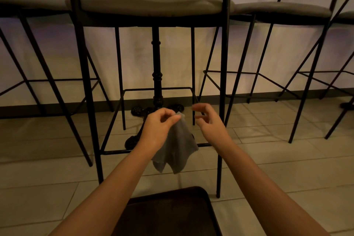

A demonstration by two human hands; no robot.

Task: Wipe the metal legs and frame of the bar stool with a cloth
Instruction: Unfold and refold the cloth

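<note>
Left hand (160, 126) pinches top corner of grey fabric cloth (177, 145); cloth hangs free before the footrest rail of the black metal-framed bar stool (223, 82). Right hand (207, 120) at 3 o'clock of cloth, just beside it, fingers loosely curled, holding nothing. Open gap between the stool's front legs. Black ornate table pedestal (157, 74) behind at 12 o'clock. Beige tiled floor (287, 168) below.

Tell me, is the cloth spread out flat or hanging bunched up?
Hanging bunched. The left hand pinches the grey cloth at its top corner, and the rest droops in loose folds, off the stool's footrest bar.
</note>
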